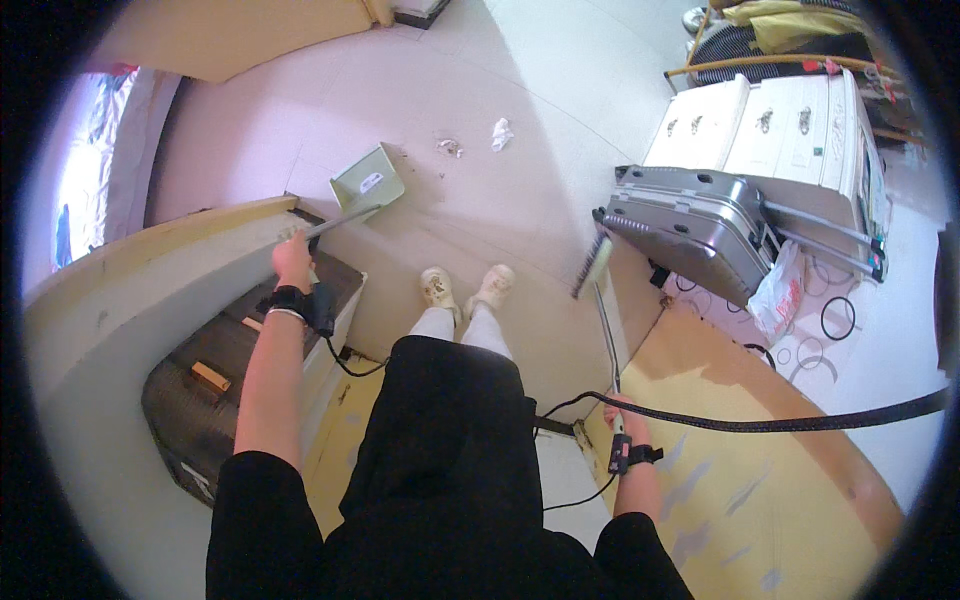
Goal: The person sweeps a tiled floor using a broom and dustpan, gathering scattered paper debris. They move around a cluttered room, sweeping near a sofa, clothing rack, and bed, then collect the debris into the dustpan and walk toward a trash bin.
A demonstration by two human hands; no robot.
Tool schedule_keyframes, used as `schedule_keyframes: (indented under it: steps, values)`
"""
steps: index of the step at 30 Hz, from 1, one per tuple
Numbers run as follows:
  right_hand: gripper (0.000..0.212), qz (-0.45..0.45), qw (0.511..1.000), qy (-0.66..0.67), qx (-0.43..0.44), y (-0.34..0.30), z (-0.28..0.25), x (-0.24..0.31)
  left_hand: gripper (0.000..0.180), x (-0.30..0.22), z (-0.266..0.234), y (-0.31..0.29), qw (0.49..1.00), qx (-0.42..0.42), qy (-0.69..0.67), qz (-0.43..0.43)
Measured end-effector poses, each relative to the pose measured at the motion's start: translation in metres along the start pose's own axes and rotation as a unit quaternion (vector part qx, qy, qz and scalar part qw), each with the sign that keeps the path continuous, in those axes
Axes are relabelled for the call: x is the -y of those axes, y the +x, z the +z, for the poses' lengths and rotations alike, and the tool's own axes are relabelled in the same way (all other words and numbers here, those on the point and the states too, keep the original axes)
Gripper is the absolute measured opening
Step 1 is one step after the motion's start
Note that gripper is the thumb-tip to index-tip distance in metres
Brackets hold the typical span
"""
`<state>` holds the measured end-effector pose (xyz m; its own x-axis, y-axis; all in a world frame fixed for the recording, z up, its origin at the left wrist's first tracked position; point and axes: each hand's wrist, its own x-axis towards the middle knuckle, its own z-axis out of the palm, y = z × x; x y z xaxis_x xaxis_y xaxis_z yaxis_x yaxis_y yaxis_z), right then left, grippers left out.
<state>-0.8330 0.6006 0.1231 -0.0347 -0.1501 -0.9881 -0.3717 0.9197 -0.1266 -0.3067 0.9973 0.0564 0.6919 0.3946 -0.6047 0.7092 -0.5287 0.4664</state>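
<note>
My left hand is closed round the handle of a dustpan. Its pale green pan rests on the floor ahead of me, to the left. On the right, my right hand grips the long metal handle of a broom. The broom's bristle head is tilted, held beside a grey suitcase. A small heap of debris lies on the floor right of the dustpan. Farther right is a crumpled white tissue. Neither touches the dustpan or the broom.
The grey suitcase leans against a white cabinet at the right. A plastic bag and black rings lie near it. Yellowish panels flank me, with a dark case at the left. A black strap crosses at the right.
</note>
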Motion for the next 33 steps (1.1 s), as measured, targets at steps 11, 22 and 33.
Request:
schedule_keyframes:
  steps: [11, 22, 33]
  values:
    - [0.024, -0.037, 0.947, -0.318, 0.026, 0.118, 0.176, -0.009, 0.037, 0.008, 0.004, 0.000, 0.998, -0.003, -0.048, -0.046]
    - [0.014, 0.234, 0.951, -0.057, 0.195, 0.047, 0.245, 0.073, 0.038, 0.019, 0.011, 0.000, 1.000, -0.023, 0.012, -0.008]
    - [0.021, -0.269, 0.772, -0.575, 0.045, 0.013, 0.291, 0.235, 0.051, 0.061, 0.025, -0.050, 0.999, -0.042, 0.020, 0.010]
